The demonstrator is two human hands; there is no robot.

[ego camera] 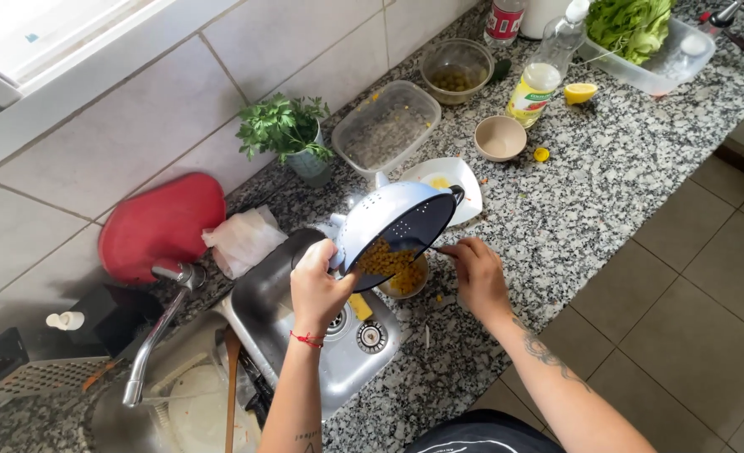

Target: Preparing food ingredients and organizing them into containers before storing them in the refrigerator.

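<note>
Blue colander (393, 220) gripped by left hand (317, 285), tipped beside right hand (477, 277)

Speckled grey granite counter (590, 193) along a wall of large pale tiles (137, 126) with dark grout. White window frame (45, 50) at upper left, bright daylight pouring in. Beige tiled floor (691, 319) at right. Steel sink (263, 310) sunk into the counter, chrome tap (158, 335) beside it.
</note>
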